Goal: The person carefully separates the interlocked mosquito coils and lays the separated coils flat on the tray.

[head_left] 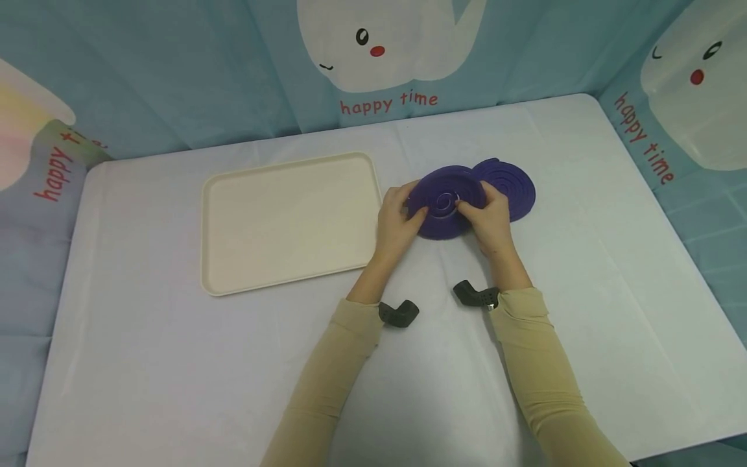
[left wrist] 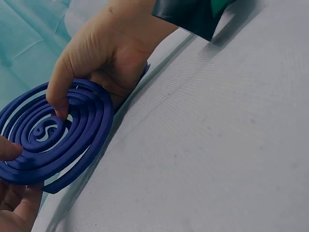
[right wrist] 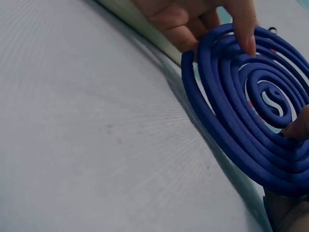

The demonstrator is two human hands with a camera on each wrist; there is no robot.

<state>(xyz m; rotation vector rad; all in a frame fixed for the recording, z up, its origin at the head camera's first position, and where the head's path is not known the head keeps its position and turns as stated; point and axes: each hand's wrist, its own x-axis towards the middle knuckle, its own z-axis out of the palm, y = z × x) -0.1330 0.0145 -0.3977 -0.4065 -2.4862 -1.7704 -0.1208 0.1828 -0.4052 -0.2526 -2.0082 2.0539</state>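
Coil [head_left: 439, 227] pinched, tilted
Left hand [head_left: 395, 220] and right hand [head_left: 495, 217] fingers [right wrist: 243, 24] grip it; second coil [head_left: 522, 188] behind right fingers, tray [head_left: 292, 220] left of left fingers.

Tray [head_left: 292, 220] on table [head_left: 175, 376], left of your left hand [head_left: 397, 220]; first spiral coil [head_left: 440, 224] between your left hand and right hand [head_left: 494, 220]; second spiral coil [head_left: 519, 188] right of first, partly behind your right hand; curtain [head_left: 233, 78] behind table.
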